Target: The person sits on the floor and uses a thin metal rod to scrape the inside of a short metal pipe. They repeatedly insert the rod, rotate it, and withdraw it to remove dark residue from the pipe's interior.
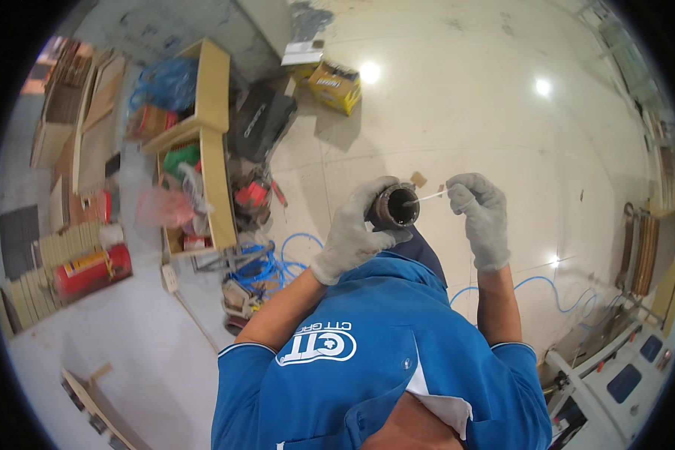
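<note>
My left hand [356,236], in a grey work glove, is wrapped round a short, dark, rusty-looking metal cylinder [386,208] with a ridged rim. Its round opening faces right, toward my other hand. Between the gloved fingertips of my right hand [484,217] is a thin white stick [432,196]. The stick's far tip reaches into the mouth of the cylinder; a small pale end shows there. Whether that tip touches the inner wall, I cannot tell. Both hands are held out in front of my body, above the floor.
Left of me stands a wooden shelf box [219,187] with bags and clutter. Beyond it are a black tool case [261,120] and a yellow carton [335,86]. A red fire extinguisher [90,271] lies far left. Blue hose [541,279] crosses the floor; a machine [626,382] stands lower right.
</note>
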A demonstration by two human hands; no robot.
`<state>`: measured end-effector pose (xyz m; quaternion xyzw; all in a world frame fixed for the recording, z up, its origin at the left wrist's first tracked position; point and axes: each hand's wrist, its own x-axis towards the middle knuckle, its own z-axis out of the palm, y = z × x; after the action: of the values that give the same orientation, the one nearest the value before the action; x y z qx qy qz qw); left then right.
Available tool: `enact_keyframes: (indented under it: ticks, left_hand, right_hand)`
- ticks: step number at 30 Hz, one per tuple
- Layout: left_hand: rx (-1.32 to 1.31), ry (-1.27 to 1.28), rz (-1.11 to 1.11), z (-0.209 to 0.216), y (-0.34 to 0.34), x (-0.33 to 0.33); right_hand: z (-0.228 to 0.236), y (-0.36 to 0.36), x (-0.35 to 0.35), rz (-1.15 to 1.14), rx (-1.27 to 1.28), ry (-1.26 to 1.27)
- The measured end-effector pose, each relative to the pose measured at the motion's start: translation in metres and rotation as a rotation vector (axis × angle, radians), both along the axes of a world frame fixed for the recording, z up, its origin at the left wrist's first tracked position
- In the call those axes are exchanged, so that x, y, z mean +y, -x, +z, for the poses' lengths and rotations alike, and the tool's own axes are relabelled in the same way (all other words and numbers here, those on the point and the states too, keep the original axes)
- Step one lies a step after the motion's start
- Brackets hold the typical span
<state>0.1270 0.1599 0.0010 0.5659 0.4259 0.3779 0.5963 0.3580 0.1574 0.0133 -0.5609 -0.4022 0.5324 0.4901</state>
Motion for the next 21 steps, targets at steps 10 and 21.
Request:
enact_keyframes:
  ticks: [10, 21]
  left_hand:
    - [-0.130, 0.077, -0.036, 0.002, -0.122, 0.138]
    - [-0.208, 0.188, 0.002, -0.040, -0.152, 0.349]
  right_hand:
    - [0.006, -0.114, 0.110, -0.012, -0.215, 0.020]
    - [-0.089, -0.251, 0.319, -0.409, 0.415, -0.010]
